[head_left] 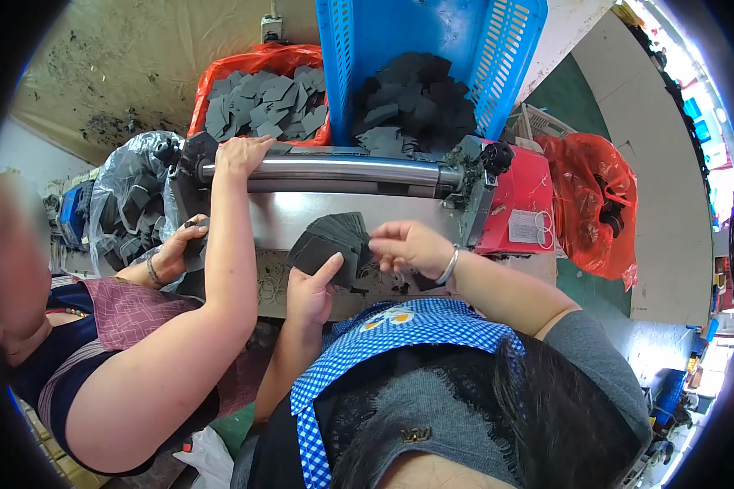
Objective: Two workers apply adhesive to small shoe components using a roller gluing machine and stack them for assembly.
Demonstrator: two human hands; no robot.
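Note:
My left hand (308,295) grips a fanned stack of thin dark grey square pieces (332,244), thumb pressed on top. At the fan's right edge is my right hand (408,247), its fingers bent together; whether a piece is between them is too small to tell. Just beyond the stack lies the pale front plate (302,213) of a machine with a shiny metal roller (334,169). A co-worker on the left rests one hand (240,155) at the roller's left end. That person's other hand (171,251) holds dark pieces.
Behind the roller stand a red bag (196,114) of grey pieces and a blue plastic basket (497,77) of darker ones. A clear bag (106,191) of pieces is at the left. The machine's red housing (515,196) and another red bag (579,171) are at the right.

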